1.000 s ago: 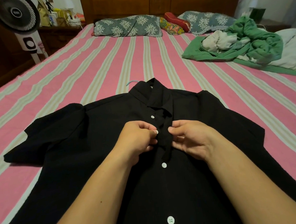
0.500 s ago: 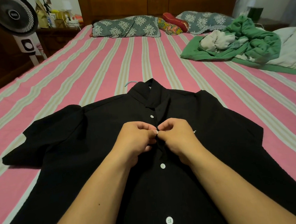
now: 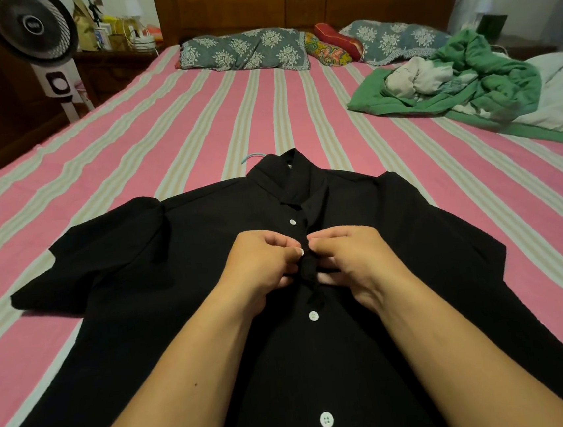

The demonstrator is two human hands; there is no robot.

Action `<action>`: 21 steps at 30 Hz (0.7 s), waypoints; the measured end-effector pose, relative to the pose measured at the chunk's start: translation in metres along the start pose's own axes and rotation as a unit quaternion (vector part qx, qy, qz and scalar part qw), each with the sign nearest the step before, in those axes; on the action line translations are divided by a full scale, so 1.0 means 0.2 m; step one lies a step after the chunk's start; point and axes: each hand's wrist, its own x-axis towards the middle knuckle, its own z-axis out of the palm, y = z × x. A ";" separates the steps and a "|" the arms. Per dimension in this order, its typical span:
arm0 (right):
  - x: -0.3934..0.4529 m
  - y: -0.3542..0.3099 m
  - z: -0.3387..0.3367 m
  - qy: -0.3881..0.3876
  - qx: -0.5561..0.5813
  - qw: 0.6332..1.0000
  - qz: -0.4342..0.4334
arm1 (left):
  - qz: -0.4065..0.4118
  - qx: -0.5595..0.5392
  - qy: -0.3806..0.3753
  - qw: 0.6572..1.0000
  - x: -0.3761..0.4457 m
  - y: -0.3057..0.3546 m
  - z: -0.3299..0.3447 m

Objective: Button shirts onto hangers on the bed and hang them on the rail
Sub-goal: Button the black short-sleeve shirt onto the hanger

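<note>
Centrally, both hands point(image 3: 312, 262) pinch the black shirt point(image 3: 174, 258) placket.

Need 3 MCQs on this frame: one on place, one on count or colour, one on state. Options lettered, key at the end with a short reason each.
1. Where does the green bedding lie?
A. on the bed's far right
B. under the shirt
C. on the pillows

2. How many white buttons show on the black shirt?
A. one
B. three
C. six

3. What are the hands doing?
A. lying flat on the bedsheet
B. lifting the hanger
C. pinching the shirt's front edges together

Key:
1. A, the heap sits to the right of the striped bedsheet, well apart from the shirt.
2. B, one button above the hands, one just below them, and one nearer the camera.
3. C, the left hand and right hand meet at the placket with fingers curled on the fabric; only the blue hanger hook shows past the collar.
</note>
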 end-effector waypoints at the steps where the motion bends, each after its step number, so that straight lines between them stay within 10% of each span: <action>1: 0.00 0.00 -0.01 -0.013 0.003 1.000 0.003 | 0.001 -0.004 0.003 1.000 0.00 0.00 0.00; 21: 0.05 0.06 0.02 0.030 -0.169 0.978 -0.121 | 0.007 -0.031 -0.016 0.999 0.02 -0.02 -0.01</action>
